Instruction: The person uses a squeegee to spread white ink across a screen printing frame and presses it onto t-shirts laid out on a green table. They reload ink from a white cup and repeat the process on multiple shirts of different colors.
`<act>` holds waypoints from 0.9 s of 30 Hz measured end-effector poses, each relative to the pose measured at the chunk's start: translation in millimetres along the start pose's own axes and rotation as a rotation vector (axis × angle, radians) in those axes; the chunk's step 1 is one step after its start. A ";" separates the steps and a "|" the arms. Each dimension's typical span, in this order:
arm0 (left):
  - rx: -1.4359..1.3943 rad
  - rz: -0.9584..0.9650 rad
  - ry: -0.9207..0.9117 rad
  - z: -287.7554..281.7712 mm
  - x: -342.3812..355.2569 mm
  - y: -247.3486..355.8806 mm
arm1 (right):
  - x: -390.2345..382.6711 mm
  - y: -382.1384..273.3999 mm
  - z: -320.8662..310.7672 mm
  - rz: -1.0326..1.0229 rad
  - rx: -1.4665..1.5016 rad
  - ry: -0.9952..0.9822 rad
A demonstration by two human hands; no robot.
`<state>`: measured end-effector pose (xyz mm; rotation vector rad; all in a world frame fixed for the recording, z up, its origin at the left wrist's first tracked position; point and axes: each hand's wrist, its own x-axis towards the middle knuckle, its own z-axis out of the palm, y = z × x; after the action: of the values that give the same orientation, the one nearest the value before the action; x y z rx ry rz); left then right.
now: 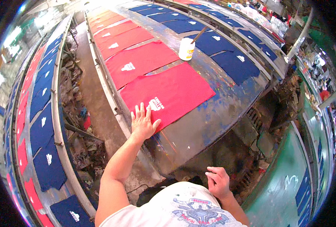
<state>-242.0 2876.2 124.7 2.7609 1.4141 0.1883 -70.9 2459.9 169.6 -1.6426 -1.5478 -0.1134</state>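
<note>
My left hand (142, 123) lies flat, fingers spread, on the lower left edge of a red fabric piece (175, 89) with a white print. That piece is the nearest of a row of red pieces laid out on a long, paint-stained table (190, 140). Beside my body, past the table's near end, my right hand (218, 182) hangs in the air. Its fingers are loosely bent and slightly apart, with nothing visible in them. A second red piece (141, 62), also printed in white, lies just beyond the first.
A white tub (187, 49) with a stick in it stands on the table between the red row and navy fabric pieces (236, 66). Another long table with printed navy pieces (49, 162) runs along the left, across a narrow aisle (88, 75). A green surface (277, 181) is at lower right.
</note>
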 end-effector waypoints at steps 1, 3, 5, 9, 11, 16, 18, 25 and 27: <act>-0.022 0.002 0.019 1.1 -0.6 0.4 | 4.4 4.0 1.9 0.002 0.005 -0.008; -0.044 -0.014 0.005 2.3 -0.2 1.3 | 15.3 14.0 6.0 -0.018 0.009 -0.014; -0.027 -0.006 -0.010 2.5 0.9 1.0 | 26.5 24.7 9.2 -0.019 0.014 -0.025; -0.047 -0.022 0.012 3.5 -0.1 0.8 | 51.6 52.9 15.1 -0.050 0.084 -0.061; -0.060 -0.021 0.039 4.2 -0.7 1.9 | 65.5 70.6 17.2 -0.075 0.120 -0.082; -0.122 -0.093 0.075 2.3 2.6 10.6 | 100.5 124.2 9.8 -0.143 0.209 -0.125; -0.060 -0.106 0.035 -0.3 5.2 15.4 | 110.6 147.8 3.1 -0.142 0.232 -0.120; -0.020 -0.154 0.122 -11.0 33.3 39.4 | 137.6 227.5 -16.3 -0.096 0.258 -0.056; -0.012 -0.106 0.187 -15.4 54.7 50.6 | 143.6 245.9 -16.2 -0.096 0.234 -0.035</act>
<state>-171.4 2890.5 149.4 2.7106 1.5893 0.4608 179.2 2593.6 140.2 -1.3943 -1.6018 0.0442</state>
